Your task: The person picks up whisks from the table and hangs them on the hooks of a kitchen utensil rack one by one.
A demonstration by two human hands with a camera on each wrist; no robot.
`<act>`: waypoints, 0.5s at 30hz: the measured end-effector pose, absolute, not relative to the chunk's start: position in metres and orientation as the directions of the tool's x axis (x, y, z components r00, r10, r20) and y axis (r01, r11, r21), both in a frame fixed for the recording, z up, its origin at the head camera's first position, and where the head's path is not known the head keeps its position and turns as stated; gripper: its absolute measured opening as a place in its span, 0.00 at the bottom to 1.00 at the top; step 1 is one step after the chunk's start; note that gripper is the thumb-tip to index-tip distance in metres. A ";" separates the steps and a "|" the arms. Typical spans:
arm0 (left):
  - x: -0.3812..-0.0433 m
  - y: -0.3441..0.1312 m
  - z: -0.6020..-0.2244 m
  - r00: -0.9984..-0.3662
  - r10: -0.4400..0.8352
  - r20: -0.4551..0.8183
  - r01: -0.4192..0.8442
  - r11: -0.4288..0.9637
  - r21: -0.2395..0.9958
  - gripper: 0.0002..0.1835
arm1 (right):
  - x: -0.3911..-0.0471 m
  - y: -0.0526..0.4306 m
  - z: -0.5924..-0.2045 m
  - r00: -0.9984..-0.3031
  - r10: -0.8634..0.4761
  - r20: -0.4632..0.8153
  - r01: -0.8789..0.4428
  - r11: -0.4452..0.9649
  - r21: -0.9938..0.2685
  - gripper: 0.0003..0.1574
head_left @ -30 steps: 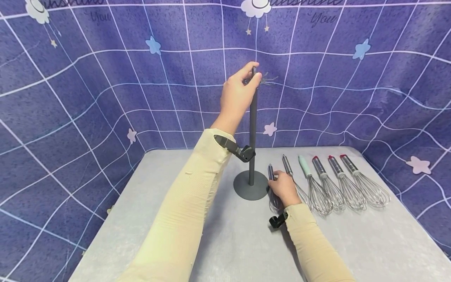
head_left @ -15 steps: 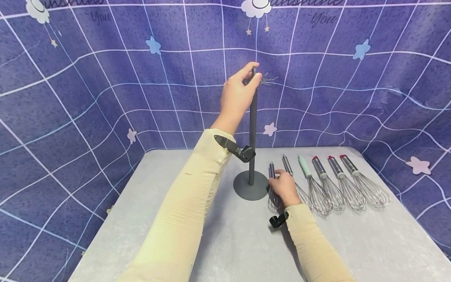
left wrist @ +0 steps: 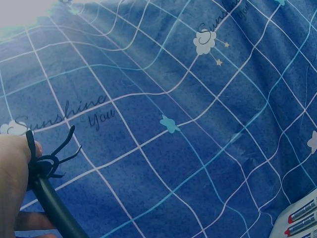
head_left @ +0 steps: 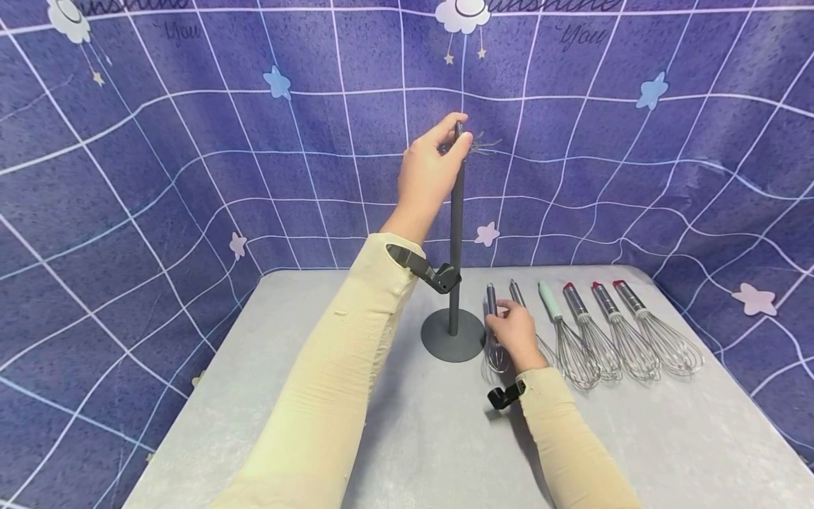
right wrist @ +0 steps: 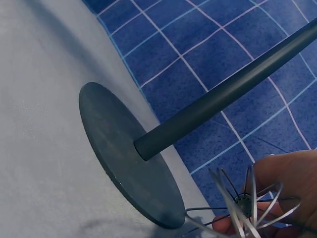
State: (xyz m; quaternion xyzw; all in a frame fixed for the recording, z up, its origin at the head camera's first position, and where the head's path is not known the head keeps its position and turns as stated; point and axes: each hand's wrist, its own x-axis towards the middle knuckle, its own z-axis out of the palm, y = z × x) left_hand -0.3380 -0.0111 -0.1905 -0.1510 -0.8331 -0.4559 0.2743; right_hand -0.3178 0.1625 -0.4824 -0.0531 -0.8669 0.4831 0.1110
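A dark grey rotating hook stand (head_left: 456, 226) rises upright from its round base (right wrist: 116, 148). My left hand (head_left: 427, 170) grips the top of its pole, thumb and fingers around it. Thin curved hooks (left wrist: 59, 153) stick out beside that hand; those behind it are hidden. Just right of the base, my right hand (head_left: 516, 334) pinches a small whisk (head_left: 492, 300) around the lower handle. In the right wrist view, its wire loops (right wrist: 245, 210) point toward the camera close to the base's edge. The whisk's handle is mostly hidden there.
Right of my right hand, several whisks lie in a row on the grey table (head_left: 305, 339): a metal-handled whisk (head_left: 518, 293), a mint-handled whisk (head_left: 550, 300), then red-tipped whisks (head_left: 610, 311). A blue patterned cloth (head_left: 318, 177) hangs behind and at the sides.
My right hand has shifted slightly away from me, and the small whisk's handle end has moved farther up, its wires following. My left hand and the stand have stayed put.
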 end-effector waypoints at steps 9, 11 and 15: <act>-0.337 -0.011 -0.190 -0.803 -0.003 0.596 0.502 0.535 0.680 0.17 | -0.317 0.163 -0.477 -0.967 0.209 0.144 -0.030 0.471 -0.882 0.33; -0.337 -0.011 -0.190 -0.803 -0.003 0.595 0.502 0.535 0.680 0.17 | -0.316 0.163 -0.475 -0.965 0.213 0.151 -0.034 0.470 -0.882 0.33; -0.337 -0.011 -0.190 -0.802 -0.003 0.597 0.504 0.533 0.680 0.17 | -0.316 0.163 -0.472 -0.960 0.224 0.165 -0.045 0.461 -0.886 0.33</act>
